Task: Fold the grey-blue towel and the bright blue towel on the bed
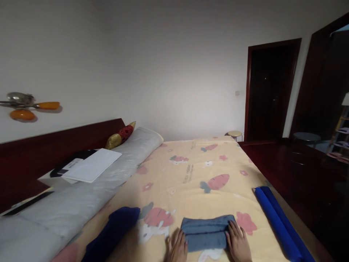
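Observation:
A grey-blue cloth (205, 233), folded into a flat rectangle with a lengthwise crease or gap along its middle, lies on the bed close to me. At its left end rests my left hand (178, 247), fingers laid against the edge. My right hand (238, 243) lies over the opposite end, its fingers stretched out on the fabric. Neither hand visibly grips it. Left of the cloth is a dark blue piece of fabric (114, 231). Bright blue long rolls or folds (278, 222) lie along the bed's right side.
The yellow bedsheet (174, 182) has carrot and rabbit prints. A long grey pillow or bedding roll (89, 196) runs along the left, with a white flat board or box (94, 165) on it. A red-and-gold cushion (121, 136) leans by the headboard (68, 136). Stools (235, 134) stand beyond.

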{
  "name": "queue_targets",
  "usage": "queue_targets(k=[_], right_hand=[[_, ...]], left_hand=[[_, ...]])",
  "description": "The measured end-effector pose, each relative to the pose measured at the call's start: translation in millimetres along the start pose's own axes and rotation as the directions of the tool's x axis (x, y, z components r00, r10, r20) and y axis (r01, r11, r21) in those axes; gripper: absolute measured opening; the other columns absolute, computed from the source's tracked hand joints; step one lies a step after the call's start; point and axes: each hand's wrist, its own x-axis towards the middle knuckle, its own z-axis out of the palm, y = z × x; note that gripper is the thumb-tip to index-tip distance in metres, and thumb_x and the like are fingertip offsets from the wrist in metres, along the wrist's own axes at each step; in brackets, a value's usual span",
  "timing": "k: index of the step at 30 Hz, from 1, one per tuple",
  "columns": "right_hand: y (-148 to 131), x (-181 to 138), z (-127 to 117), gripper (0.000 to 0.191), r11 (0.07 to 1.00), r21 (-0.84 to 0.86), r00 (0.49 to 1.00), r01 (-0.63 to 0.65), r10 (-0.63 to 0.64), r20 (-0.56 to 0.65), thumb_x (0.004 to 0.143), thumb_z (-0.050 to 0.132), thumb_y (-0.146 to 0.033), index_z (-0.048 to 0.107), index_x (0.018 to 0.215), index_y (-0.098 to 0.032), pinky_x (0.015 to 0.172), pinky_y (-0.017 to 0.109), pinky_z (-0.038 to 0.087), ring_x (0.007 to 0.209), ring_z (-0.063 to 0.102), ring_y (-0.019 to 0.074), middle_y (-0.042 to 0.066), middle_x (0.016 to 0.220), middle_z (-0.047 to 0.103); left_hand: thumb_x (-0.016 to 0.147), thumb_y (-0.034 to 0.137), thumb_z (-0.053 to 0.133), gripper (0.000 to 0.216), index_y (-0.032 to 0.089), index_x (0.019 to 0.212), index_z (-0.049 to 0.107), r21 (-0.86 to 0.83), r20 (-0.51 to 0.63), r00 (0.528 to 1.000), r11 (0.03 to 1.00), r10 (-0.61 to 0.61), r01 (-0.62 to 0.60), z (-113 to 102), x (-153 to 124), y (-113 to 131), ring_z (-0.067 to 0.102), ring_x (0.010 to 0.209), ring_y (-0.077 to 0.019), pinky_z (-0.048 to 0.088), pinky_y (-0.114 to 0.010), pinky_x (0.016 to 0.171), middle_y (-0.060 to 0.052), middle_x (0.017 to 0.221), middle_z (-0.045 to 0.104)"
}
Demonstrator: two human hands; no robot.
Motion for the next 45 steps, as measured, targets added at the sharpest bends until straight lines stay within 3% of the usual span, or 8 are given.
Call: queue_targets(k=[6, 9, 17, 22, 26, 32, 40, 45], right_hand=[[-76.0, 14.2, 11.4, 0.04, 0.97, 0.169, 0.979, 0.175, -0.189, 0.073, 0.097, 0.035, -0.041, 0.06, 0.125, -0.025, 0.103, 0.039, 0.039, 0.118, 0.058, 0.0222, 0.004, 0.125, 0.064], [-80.7, 19.9, 9.5, 0.038, 0.976, 0.17, 0.984, 0.139, -0.155, 0.083, 0.096, 0.036, -0.037, 0.063, 0.12, -0.026, 0.102, 0.041, 0.039, 0.116, 0.059, 0.0234, 0.005, 0.122, 0.066], [28.4, -0.3, -9.2, 0.04, 0.999, -0.047, 0.998, -0.011, 0.014, 0.066, 0.088, 0.042, -0.024, 0.065, 0.118, -0.036, 0.101, 0.054, 0.038, 0.131, 0.045, 0.0314, 0.002, 0.135, 0.056], [9.4, 13.7, -7.0, 0.041, 0.993, -0.02, 0.992, -0.116, 0.117, 0.052, 0.096, 0.033, -0.04, 0.059, 0.127, -0.031, 0.107, 0.053, 0.034, 0.134, 0.042, 0.0279, 0.004, 0.14, 0.051], [-10.0, 29.4, -2.6, 0.046, 0.995, 0.098, 0.991, -0.037, 0.024, 0.133, 0.097, 0.028, -0.048, 0.059, 0.127, -0.031, 0.107, 0.052, 0.034, 0.133, 0.043, 0.0258, 0.003, 0.137, 0.054], [6.1, 39.7, 1.9, 0.06, 0.956, -0.07, 0.945, -0.285, 0.292, 0.144, 0.092, 0.036, -0.055, 0.05, 0.137, -0.016, 0.112, 0.058, 0.023, 0.139, 0.032, 0.0312, 0.013, 0.148, 0.039], [16.7, 48.4, 13.6, 0.051, 0.945, 0.103, 0.949, -0.312, 0.306, 0.072, 0.092, 0.023, -0.036, 0.067, 0.112, -0.021, 0.097, 0.059, 0.041, 0.127, 0.049, 0.0306, 0.015, 0.138, 0.052], [20.8, 52.1, 12.8, 0.055, 0.95, 0.122, 0.958, -0.287, 0.283, 0.055, 0.087, 0.019, -0.021, 0.067, 0.113, -0.019, 0.093, 0.056, 0.044, 0.123, 0.052, 0.0293, 0.016, 0.13, 0.059]], left_hand=[[0.085, 0.018, 0.039, 0.054, 0.027, 0.138, 0.047, -0.129, 0.018, 0.981, 0.973, 0.193, -0.189, 16.4, 19.0, 76.0, 0.041, 0.136, -0.017, 0.033, -0.033, 0.115, 0.0, 0.146, 0.046], [0.091, 0.027, 0.034, 0.051, 0.028, 0.142, 0.041, -0.218, 0.079, 0.97, 0.953, 0.231, -0.21, 15.7, 25.9, 97.1, 0.04, 0.137, -0.017, 0.035, -0.035, 0.114, 0.002, 0.148, 0.041], [0.094, 0.045, 0.031, 0.048, 0.03, 0.137, 0.048, -0.128, 0.046, 0.996, 0.989, 0.08, -0.074, -5.3, 11.2, 33.9, 0.039, 0.137, -0.0217, 0.027, -0.051, 0.115, -0.001, 0.147, 0.044], [0.09, 0.028, 0.036, 0.047, 0.026, 0.133, 0.053, -0.116, 0.044, 0.994, 0.989, 0.098, -0.092, 10.8, 15.3, 51.5, 0.039, 0.138, -0.0196, 0.026, -0.045, 0.118, -0.001, 0.145, 0.047], [0.083, 0.018, 0.038, 0.058, 0.03, 0.139, 0.045, -0.195, 0.117, 0.971, 0.964, 0.208, -0.183, 17.3, 26.9, 69.9, 0.039, 0.137, -0.0145, 0.035, -0.032, 0.114, 0.004, 0.147, 0.042], [0.092, 0.039, 0.027, 0.055, 0.025, 0.144, 0.036, -0.288, 0.253, 0.96, 0.957, 0.12, -0.044, -5.4, 31.8, 77.3, 0.027, 0.143, -0.0183, 0.027, -0.045, 0.117, 0.0, 0.154, 0.03], [0.091, 0.041, 0.023, 0.058, 0.025, 0.146, 0.033, -0.224, 0.311, 0.942, 0.973, 0.127, -0.057, -14.9, 28.6, 84.6, 0.023, 0.145, -0.0177, 0.024, -0.048, 0.117, -0.001, 0.156, 0.025], [0.09, 0.041, 0.025, 0.057, 0.026, 0.145, 0.035, -0.205, 0.328, 0.939, 0.978, 0.104, -0.036, -21.8, 28.6, 87.3, 0.024, 0.144, -0.0173, 0.024, -0.048, 0.117, -0.001, 0.155, 0.027]])
